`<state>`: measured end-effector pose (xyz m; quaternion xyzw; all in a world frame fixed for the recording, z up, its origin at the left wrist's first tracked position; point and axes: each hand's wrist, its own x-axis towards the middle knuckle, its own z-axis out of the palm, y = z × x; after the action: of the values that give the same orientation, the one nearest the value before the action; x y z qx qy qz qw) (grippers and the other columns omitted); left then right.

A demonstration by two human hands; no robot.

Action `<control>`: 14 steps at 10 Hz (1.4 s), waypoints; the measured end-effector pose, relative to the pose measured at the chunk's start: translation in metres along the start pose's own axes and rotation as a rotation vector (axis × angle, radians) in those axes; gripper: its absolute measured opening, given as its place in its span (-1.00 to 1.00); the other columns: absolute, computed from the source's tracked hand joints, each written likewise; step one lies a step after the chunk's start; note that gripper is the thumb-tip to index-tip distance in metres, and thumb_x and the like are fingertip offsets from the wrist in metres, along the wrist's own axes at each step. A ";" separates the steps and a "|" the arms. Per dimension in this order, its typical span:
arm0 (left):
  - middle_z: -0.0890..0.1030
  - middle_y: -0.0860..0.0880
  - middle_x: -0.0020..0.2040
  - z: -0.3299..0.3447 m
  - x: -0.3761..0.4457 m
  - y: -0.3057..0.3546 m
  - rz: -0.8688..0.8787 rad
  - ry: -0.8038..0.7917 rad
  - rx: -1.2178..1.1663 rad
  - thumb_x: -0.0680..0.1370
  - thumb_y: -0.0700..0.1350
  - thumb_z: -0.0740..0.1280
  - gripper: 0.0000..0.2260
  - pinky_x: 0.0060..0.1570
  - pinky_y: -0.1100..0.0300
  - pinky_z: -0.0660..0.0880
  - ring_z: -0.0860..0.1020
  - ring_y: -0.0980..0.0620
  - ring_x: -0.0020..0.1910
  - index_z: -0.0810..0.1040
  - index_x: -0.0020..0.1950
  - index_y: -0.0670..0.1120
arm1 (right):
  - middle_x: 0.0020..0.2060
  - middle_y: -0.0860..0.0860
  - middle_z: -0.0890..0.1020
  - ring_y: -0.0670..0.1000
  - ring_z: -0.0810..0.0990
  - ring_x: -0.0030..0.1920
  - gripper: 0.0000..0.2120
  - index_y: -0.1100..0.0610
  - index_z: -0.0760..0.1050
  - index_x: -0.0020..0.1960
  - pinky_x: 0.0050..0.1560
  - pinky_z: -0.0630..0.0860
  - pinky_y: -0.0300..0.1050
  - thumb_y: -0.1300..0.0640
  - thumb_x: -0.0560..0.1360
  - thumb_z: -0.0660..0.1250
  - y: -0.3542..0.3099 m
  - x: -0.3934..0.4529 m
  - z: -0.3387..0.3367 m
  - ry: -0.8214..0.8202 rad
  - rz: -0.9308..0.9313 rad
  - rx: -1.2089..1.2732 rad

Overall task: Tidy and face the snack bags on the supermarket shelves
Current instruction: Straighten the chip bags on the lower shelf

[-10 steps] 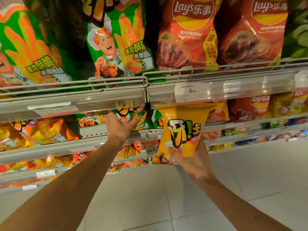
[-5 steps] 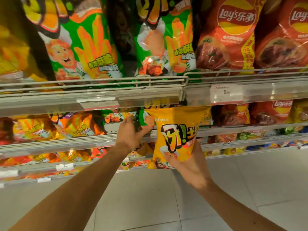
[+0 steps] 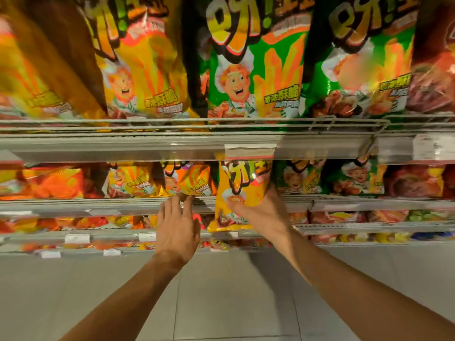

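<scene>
The right hand grips a yellow snack bag upright from below, thumb across its front, at the second shelf. Just beside it, the left hand lies open, fingertips touching that shelf's front edge below small orange bags.

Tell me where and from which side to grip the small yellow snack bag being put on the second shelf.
Grip the yellow snack bag low on its puffed body, coming from below and the right, as the right hand does now. It stands upright with its top tucked under the shelf rail, so only the bottom half is free. The left hand rests at the shelf edge beside it.
</scene>
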<state>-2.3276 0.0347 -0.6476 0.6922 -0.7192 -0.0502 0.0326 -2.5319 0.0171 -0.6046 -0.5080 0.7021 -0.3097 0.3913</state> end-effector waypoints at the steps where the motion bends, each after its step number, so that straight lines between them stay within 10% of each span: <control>1: 0.20 -0.15 0.48 0.002 0.001 -0.004 0.020 -0.026 0.075 0.60 0.10 0.19 -0.38 0.51 -0.05 0.15 0.17 -0.17 0.47 0.09 0.59 -0.08 | 0.25 0.06 0.56 0.13 0.55 0.26 -0.17 0.05 0.39 0.39 0.31 0.49 0.14 -0.27 0.27 0.60 -0.011 0.016 0.001 0.055 -0.008 -0.032; 4: 0.10 -0.11 0.55 0.003 0.003 -0.003 -0.001 -0.076 0.060 0.62 0.11 0.13 -0.38 0.54 -0.13 0.03 0.06 -0.18 0.54 0.00 0.60 -0.08 | 0.15 0.17 0.64 0.18 0.60 0.21 -0.40 0.22 0.54 0.23 0.26 0.52 0.15 -0.12 0.36 0.57 -0.020 0.057 0.003 0.164 -0.080 0.013; 7: 0.06 -0.09 0.59 0.005 0.004 -0.006 0.011 -0.097 0.043 0.61 0.12 0.18 -0.33 0.55 -0.14 -0.02 0.00 -0.16 0.58 -0.05 0.61 -0.06 | 0.27 0.15 0.55 0.17 0.57 0.25 -0.18 0.19 0.35 0.42 0.27 0.53 0.17 -0.22 0.35 0.53 0.001 0.053 0.011 0.153 -0.047 -0.001; 11: 0.05 -0.08 0.58 0.003 0.006 -0.002 -0.014 -0.132 0.052 0.59 0.15 0.23 -0.29 0.56 -0.10 0.01 -0.02 -0.16 0.58 -0.04 0.60 -0.06 | 0.46 0.16 0.41 0.18 0.38 0.47 -0.12 0.18 0.32 0.50 0.48 0.33 0.16 -0.40 0.43 0.36 0.016 0.079 0.015 -0.194 0.015 -0.083; 14: 0.04 -0.08 0.59 -0.001 0.006 -0.007 0.026 -0.148 0.047 0.59 0.15 0.23 -0.27 0.56 -0.09 0.02 -0.03 -0.16 0.58 -0.07 0.60 -0.07 | 0.58 0.05 0.23 0.14 0.17 0.57 0.05 0.03 0.13 0.63 0.60 0.02 -0.02 -0.45 0.31 0.37 0.013 0.064 0.022 0.046 -0.153 -0.137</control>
<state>-2.3209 0.0285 -0.6477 0.6779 -0.7294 -0.0837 -0.0364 -2.5305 -0.0406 -0.6418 -0.5786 0.6895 -0.3014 0.3146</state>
